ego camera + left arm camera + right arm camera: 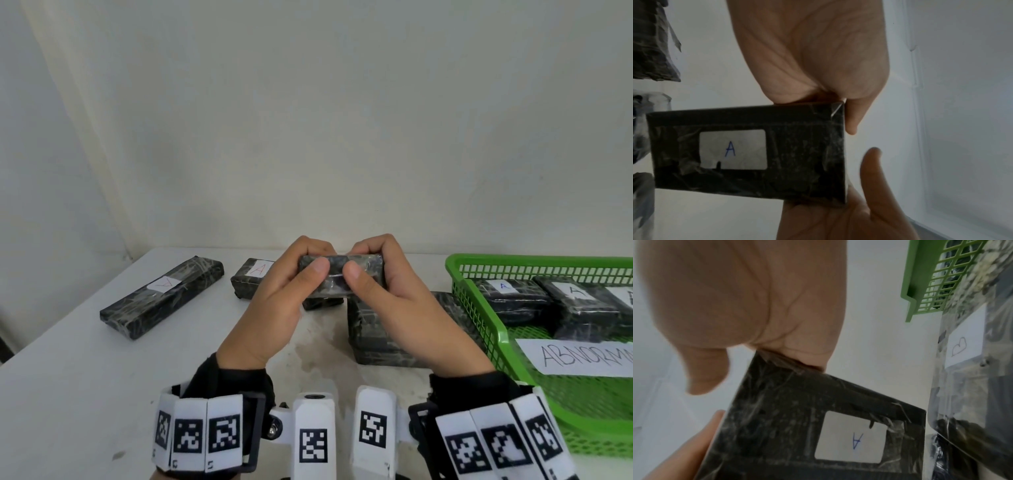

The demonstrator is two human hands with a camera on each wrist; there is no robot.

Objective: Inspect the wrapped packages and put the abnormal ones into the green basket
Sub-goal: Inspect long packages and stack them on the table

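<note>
Both hands hold one small dark wrapped package [339, 279] above the middle of the table. My left hand [313, 260] grips its left end and my right hand [363, 262] its right end, thumbs on the near side and fingers curled over the top. The package's [797, 154] underside carries a white label [733, 149] with a blue "A", which the right wrist view shows too, on the package [777, 410]. The green basket [479, 308] stands at the right, with several wrapped packages [513, 298] and an "ABNORMAL" paper inside.
A long wrapped package [161, 298] lies at the left. A shorter one with a red "A" [251, 277] lies behind my left hand, and another [376, 339] sits under my right hand beside the basket. The wall stands close behind the table.
</note>
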